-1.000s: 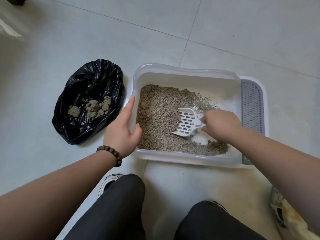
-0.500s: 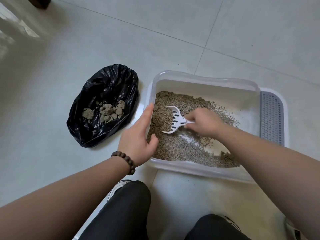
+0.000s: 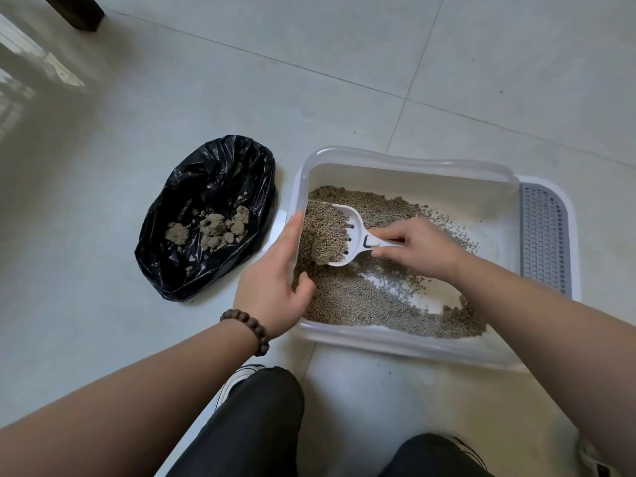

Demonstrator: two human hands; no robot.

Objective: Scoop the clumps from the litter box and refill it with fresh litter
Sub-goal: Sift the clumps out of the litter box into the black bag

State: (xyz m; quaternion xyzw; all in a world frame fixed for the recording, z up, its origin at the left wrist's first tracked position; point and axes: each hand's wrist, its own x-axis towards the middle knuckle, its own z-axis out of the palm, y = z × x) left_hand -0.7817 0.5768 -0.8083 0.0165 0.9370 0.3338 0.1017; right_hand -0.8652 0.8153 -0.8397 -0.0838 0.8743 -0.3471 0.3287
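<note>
A white translucent plastic litter box with rounded corners sits on the pale tiled floor, and a grey perforated step mat lines its right end. Inside, gritty tan-grey litter made of small round granules covers the left and near part of the bottom, with a bare streak of smooth white plastic curving through it toward the right.

The right hand pinches the flat handle of a white slotted plastic scoop, fingers curled round it. The scoop's bowl is heaped with granules and at least one lumpy clump at its near edge; it is held above the litter at the box's left side, close to the wall. The left hand grips the box's left rim, fingers lying straight along the outside top edge and the thumb hooked inside (a dark wooden bead bracelet circles that wrist).

Just to the left of the box, a glossy, crinkled black plastic bag lies open on the floor, holding a small pile of rough, irregular grey-brown clumps. The person's knees in dark trousers and a white shoe show at the bottom edge, and a dark furniture leg stands at the top left
</note>
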